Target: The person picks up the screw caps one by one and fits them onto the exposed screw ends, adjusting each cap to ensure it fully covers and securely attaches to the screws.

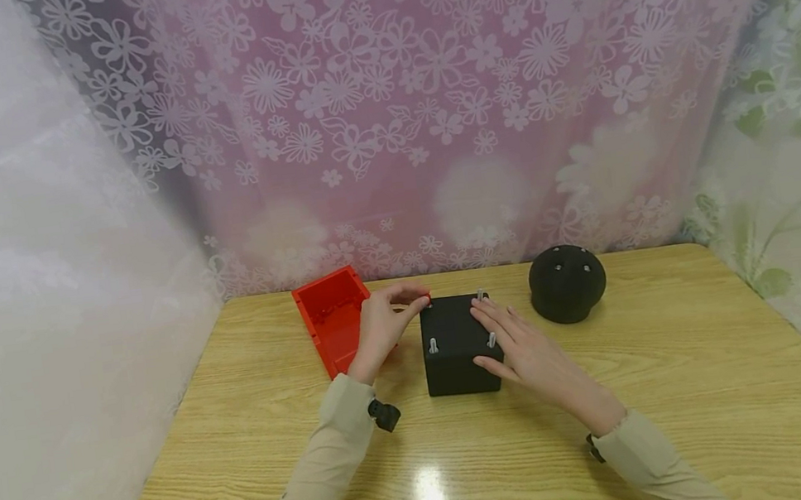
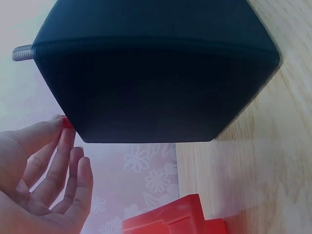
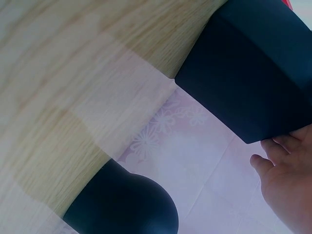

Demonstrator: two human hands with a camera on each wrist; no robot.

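My two sleeves are closest, and past them my hands are at the black box on the table. My left hand pinches a small red bit at the far left corner of the box top. The bit is tiny, so I think it could slip out of my fingertips and roll behind the box, where I can't see well. If I put it on crooked, it might get stuck. My right hand isn't gripping; its fingers rest loosely on the right side of the box. If they press too lightly, the box might turn when I twist. They're also near the screws, which I could bump. If my left arm swings out, it could knock the red tray beside it.
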